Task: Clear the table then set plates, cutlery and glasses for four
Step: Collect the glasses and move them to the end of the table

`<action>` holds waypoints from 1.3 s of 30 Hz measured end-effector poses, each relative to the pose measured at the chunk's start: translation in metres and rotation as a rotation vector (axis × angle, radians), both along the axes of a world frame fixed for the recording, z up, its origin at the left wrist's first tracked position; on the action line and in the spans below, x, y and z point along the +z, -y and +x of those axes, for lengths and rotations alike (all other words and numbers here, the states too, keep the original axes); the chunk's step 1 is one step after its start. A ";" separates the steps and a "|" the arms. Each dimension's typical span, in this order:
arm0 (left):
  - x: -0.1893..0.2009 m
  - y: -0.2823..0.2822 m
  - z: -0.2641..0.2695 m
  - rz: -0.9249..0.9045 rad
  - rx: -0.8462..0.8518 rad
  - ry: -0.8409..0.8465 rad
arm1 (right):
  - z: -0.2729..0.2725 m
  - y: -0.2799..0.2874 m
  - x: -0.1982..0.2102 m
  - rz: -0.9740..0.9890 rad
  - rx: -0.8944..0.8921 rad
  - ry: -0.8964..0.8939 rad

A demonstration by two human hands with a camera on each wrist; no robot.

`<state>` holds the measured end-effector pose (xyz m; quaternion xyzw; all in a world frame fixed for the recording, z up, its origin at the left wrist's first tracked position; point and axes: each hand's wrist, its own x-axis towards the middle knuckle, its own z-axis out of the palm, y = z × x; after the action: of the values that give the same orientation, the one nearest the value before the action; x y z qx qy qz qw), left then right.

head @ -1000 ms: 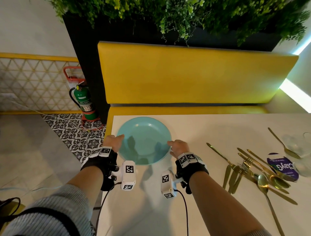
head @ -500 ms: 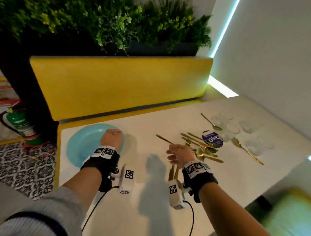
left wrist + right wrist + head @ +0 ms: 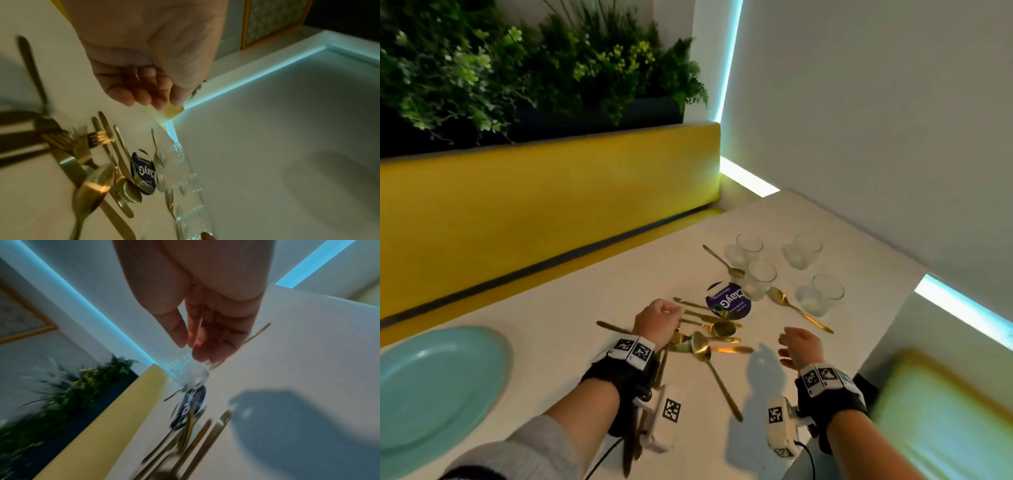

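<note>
A teal plate [image 3: 431, 387] lies at the table's left end, with no hand on it. Mid-table is a heap of gold cutlery [image 3: 705, 339], also in the left wrist view [image 3: 98, 181]. My left hand [image 3: 671, 313] hovers over the heap's left side, fingers loosely curled [image 3: 141, 95] and holding nothing. My right hand [image 3: 786, 342] hangs just right of the heap, fingers relaxed [image 3: 205, 344] and empty. Behind the cutlery, several clear glasses [image 3: 760, 279] stand near the wall.
A round purple coaster [image 3: 729, 301] lies between the cutlery and the glasses. Two gold spoons [image 3: 798, 310] lie among the glasses. A yellow bench back [image 3: 534, 205] runs along the table's far side. A white wall [image 3: 859, 137] closes off the table's right end.
Both hands have let go of the teal plate and moved right to the cutlery heap. The head view has swung right, so the plate now sits at the left edge.
</note>
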<state>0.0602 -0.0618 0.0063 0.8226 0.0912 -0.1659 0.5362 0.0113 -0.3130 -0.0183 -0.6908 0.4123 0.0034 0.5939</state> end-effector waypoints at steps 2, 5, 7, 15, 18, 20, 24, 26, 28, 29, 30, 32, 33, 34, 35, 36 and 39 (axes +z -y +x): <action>0.001 0.033 0.019 0.033 -0.031 -0.023 | 0.017 0.039 -0.010 -0.028 -0.085 -0.011; -0.002 0.082 0.048 0.085 -0.099 -0.039 | 0.042 0.092 -0.027 -0.095 -0.156 -0.038; -0.011 0.110 0.066 0.092 -0.129 -0.043 | 0.057 0.118 -0.036 -0.104 -0.201 -0.061; -0.054 0.186 0.117 0.143 -0.175 -0.062 | 0.101 0.171 -0.075 -0.193 -0.122 -0.142; -0.065 0.204 0.127 0.110 -0.130 -0.038 | 0.107 0.178 -0.080 -0.242 -0.079 -0.110; -0.071 0.214 0.132 0.106 -0.103 -0.017 | 0.111 0.181 -0.084 -0.273 -0.055 -0.101; -0.082 0.224 0.139 0.145 -0.067 0.046 | 0.116 0.182 -0.088 -0.282 -0.033 -0.082; -0.085 0.226 0.141 0.181 -0.065 0.087 | 0.118 0.183 -0.089 -0.291 -0.033 -0.076; -0.085 0.227 0.140 0.207 -0.058 0.123 | 0.119 0.183 -0.091 -0.317 -0.025 -0.073; -0.084 0.226 0.139 0.204 -0.051 0.133 | 0.120 0.183 -0.091 -0.340 -0.020 -0.067; -0.084 0.225 0.138 0.194 -0.046 0.137 | 0.121 0.183 -0.093 -0.361 -0.014 -0.067; -0.082 0.222 0.135 0.176 -0.047 0.145 | 0.123 0.182 -0.093 -0.382 -0.014 -0.066; -0.082 0.219 0.134 0.170 -0.048 0.153 | 0.124 0.182 -0.092 -0.383 -0.022 -0.064; -0.080 0.216 0.132 0.160 -0.045 0.159 | 0.124 0.182 -0.092 -0.387 -0.032 -0.059; -0.078 0.212 0.131 0.148 -0.037 0.162 | 0.124 0.181 -0.090 -0.391 -0.044 -0.053; -0.075 0.208 0.129 0.138 -0.027 0.166 | 0.124 0.181 -0.089 -0.399 -0.056 -0.048; -0.062 0.192 0.123 0.153 -0.038 0.174 | 0.125 0.178 -0.083 -0.408 -0.087 0.003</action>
<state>0.1829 -0.2534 -0.0561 0.8741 0.0411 -0.0966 0.4743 0.1364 -0.4911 -0.1014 -0.7784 0.4331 -0.1068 0.4418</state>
